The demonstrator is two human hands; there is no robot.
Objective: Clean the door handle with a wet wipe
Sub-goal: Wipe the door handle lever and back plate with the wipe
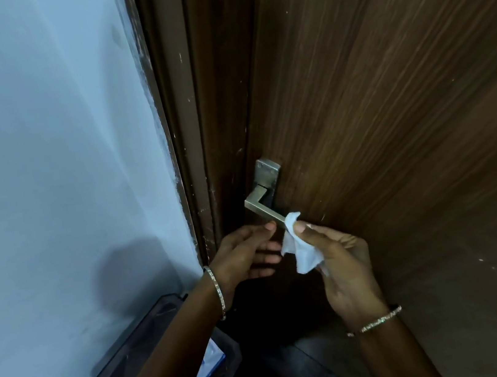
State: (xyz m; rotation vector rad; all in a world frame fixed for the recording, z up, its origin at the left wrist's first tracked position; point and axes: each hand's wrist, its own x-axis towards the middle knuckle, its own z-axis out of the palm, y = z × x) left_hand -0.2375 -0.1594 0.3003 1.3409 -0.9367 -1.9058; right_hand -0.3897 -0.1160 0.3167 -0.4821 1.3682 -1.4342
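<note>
A square-edged metal lever door handle [262,206] with a backplate sits on the brown wooden door [389,102]. My right hand [341,258] pinches a crumpled white wet wipe [300,250] between thumb and fingers, and the wipe's top touches the free end of the lever. My left hand [244,253] is just left of the wipe and below the lever, fingers loosely extended, thumb tip close to the lever's end. It holds nothing that I can see.
The dark door frame [190,132] runs beside a pale blue wall [42,154] on the left. A dark plastic crate [131,361] with a blue-and-white item inside stands on the floor at lower left.
</note>
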